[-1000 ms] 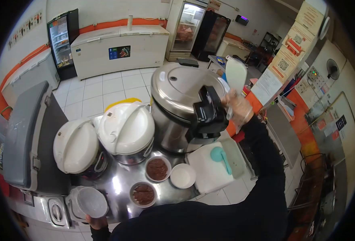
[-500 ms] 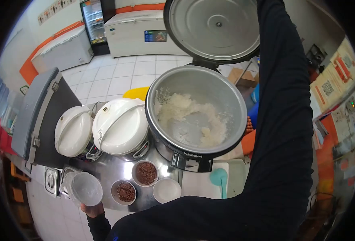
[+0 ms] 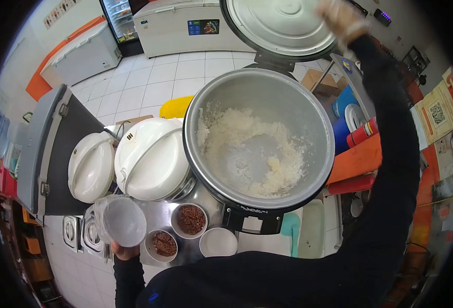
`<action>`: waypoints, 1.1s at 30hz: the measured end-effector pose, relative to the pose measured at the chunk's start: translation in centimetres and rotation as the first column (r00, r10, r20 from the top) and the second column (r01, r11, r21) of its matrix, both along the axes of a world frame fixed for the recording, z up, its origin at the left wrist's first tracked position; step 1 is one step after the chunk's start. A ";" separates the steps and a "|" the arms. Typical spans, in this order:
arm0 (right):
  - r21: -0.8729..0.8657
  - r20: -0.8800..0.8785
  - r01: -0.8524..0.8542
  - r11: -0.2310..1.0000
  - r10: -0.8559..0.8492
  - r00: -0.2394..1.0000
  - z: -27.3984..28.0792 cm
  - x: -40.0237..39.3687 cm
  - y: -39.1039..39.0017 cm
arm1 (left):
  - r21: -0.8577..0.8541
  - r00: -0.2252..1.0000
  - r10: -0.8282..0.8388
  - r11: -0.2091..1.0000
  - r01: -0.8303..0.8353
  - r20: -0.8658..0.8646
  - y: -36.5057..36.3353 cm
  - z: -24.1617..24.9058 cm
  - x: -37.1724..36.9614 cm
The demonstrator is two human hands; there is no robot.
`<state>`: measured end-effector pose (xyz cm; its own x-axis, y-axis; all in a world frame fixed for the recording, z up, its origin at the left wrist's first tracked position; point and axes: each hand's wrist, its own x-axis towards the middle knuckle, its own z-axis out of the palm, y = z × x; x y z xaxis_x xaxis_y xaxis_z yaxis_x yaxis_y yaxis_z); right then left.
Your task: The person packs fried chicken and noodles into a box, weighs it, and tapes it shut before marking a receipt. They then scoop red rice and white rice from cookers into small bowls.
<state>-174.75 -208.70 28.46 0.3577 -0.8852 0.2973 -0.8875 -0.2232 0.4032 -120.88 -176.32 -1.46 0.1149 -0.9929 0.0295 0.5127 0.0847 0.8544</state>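
Observation:
My left hand [image 3: 125, 251] is closed round the base of a translucent plastic container [image 3: 125, 222] at the lower left. Raised at the upper right, my right hand [image 3: 342, 21] is blurred, in front of the edge of the raised lid [image 3: 280, 20]; its fingers are smeared by motion. Below the lid stands a large rice cooker [image 3: 329, 138] with white rice [image 3: 283, 174] stuck round the inside of its pot. Two bowls of dark reddish food [image 3: 192, 219] [image 3: 164, 243] and a white bowl [image 3: 219, 242] sit in front of it.
Two white lidded pots [image 3: 152, 159] [image 3: 91, 168] stand left of the cooker, beside a grey cooler box [image 3: 57, 154]. A turquoise scoop [image 3: 290, 226] lies at the front. White freezers [image 3: 195, 31] stand at the back, and a red extinguisher [image 3: 362, 132] is on the right.
My right arm has shifted right, and my right hand has come into view near the lid. The view has shifted, and the cooker appears larger. My left hand still holds the container.

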 end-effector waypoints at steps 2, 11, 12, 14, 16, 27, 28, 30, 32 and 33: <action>0.158 -0.071 -0.038 0.987 0.049 0.996 -2.6 4.0 4.6 | 0.013 0.999 -0.047 0.999 0.047 -0.010 -1.7 0.7 -1.3; 0.447 -0.215 -0.146 0.882 0.265 0.940 -21.0 7.8 0.1 | -0.077 0.953 -0.261 0.965 0.252 -0.154 -9.9 3.8 -10.9; 0.466 -0.263 -0.152 0.872 0.300 0.917 -22.1 8.2 -0.4 | -0.066 0.943 -0.273 0.962 0.265 -0.192 -10.8 3.5 -11.3; 0.523 -0.272 -0.143 0.840 0.323 0.906 -22.7 8.9 -1.3 | -0.052 0.924 -0.280 0.960 0.276 -0.262 -12.5 3.4 -11.8; 0.607 -0.201 -0.121 0.786 0.298 0.933 -22.7 9.3 -2.1 | -0.036 0.904 -0.266 0.962 0.270 -0.335 -13.7 3.3 -12.3; 0.583 -0.307 -0.113 0.805 0.346 0.887 -19.4 9.1 -0.7 | -0.038 0.890 -0.255 0.965 0.260 -0.379 -15.1 4.3 -13.3; 0.600 -0.286 -0.086 0.796 0.313 0.906 -19.3 9.8 -0.2 | -0.027 0.893 -0.239 0.968 0.248 -0.382 -15.3 4.0 -13.2; 0.638 -0.246 -0.033 0.770 0.245 0.938 -18.9 11.1 0.6 | 0.002 0.898 -0.206 0.974 0.225 -0.389 -15.3 3.2 -13.0; 0.642 -0.165 -0.070 0.764 0.227 0.960 -20.6 10.7 -0.7 | -0.006 0.880 -0.208 0.974 0.228 -0.427 -15.5 3.1 -13.1; 0.641 -0.122 -0.089 0.762 0.217 0.969 -21.5 10.4 -1.3 | -0.010 0.871 -0.210 0.973 0.230 -0.443 -15.7 3.0 -13.1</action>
